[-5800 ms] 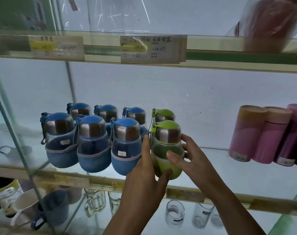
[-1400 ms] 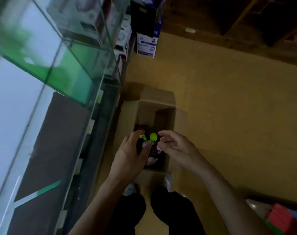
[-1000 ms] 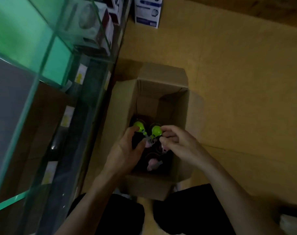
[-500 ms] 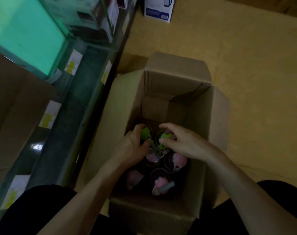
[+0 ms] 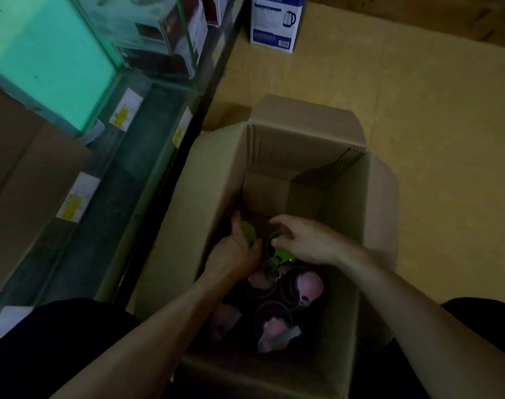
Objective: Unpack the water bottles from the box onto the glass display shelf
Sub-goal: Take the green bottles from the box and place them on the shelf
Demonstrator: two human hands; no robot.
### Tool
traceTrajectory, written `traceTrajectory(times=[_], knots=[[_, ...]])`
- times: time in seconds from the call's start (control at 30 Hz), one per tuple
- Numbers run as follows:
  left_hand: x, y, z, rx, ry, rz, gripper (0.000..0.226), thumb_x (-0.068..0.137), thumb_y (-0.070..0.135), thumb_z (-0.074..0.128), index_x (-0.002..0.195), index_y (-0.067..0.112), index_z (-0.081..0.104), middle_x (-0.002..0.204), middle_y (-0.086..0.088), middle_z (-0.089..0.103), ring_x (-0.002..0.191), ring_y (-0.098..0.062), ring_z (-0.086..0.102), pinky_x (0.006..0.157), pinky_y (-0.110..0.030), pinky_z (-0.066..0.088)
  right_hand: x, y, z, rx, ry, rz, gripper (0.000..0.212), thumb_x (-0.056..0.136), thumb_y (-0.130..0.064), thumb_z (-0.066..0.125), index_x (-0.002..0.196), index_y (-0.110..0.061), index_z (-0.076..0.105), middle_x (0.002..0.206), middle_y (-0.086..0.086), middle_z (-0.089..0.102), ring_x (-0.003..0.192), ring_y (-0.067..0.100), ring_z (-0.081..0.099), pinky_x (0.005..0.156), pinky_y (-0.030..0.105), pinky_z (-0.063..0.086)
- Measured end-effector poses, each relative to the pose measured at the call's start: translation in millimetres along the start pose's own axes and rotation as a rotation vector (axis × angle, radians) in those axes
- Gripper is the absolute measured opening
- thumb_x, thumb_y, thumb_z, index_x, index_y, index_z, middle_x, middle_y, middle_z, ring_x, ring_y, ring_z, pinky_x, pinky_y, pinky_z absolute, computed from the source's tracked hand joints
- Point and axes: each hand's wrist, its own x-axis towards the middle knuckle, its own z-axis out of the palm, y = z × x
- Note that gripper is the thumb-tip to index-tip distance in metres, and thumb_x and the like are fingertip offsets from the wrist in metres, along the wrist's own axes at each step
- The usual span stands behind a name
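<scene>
An open cardboard box [image 5: 216, 180] stands on the floor below me. Inside it are two green-capped bottles side by side and several pink-capped bottles [image 5: 311, 285] nearer to me. My left hand [image 5: 235, 251] is wrapped around the left green-capped bottle [image 5: 250, 234]. My right hand [image 5: 306, 240] has its fingers curled over the cap of the right green-capped bottle [image 5: 281, 253]. Both bottles sit deep in the dim box, their bodies hidden. The glass display shelf [image 5: 81, 53] is at the upper left.
Lower glass shelves with white and yellow price labels [image 5: 124, 110] run along the left beside the box. A white and blue kettle carton [image 5: 275, 21] stands on the tan floor at the top. Brown cartons [image 5: 23, 174] sit behind the glass at left.
I turned from the shelf, where I set down a green bottle, to the box on the floor. Over the last second the view has come closer and both hands have closed on green-capped bottles.
</scene>
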Motion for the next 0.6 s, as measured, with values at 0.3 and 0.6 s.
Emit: traceTrajectory(times=[0.3,0.6], knots=[[22,-11,16,-0.021,0.001,-0.033,0.095,0.098,0.044,0.059,0.16,0.006,-0.001,0.145,-0.025,0.051,0.129,-0.039,0.055,0.097,-0.039,0.046,10,7,0,-0.01,-0.016,-0.029,0.059,0.102,-0.041,0.059,0.156,-0.032,0.037,0.151,0.002,0.052,0.133,0.019,0.053,0.102,0.032,0.047],[24,-10,23,-0.135,0.088,-0.047,0.091,0.087,0.048,0.073,0.154,0.012,0.023,0.136,-0.015,0.06,0.122,-0.035,0.061,0.086,-0.037,0.049,12,11,1,-0.056,-0.011,-0.039,0.058,0.102,-0.039,0.06,0.156,-0.028,0.039,0.147,0.002,0.056,0.133,0.02,0.054,0.105,0.033,0.045]])
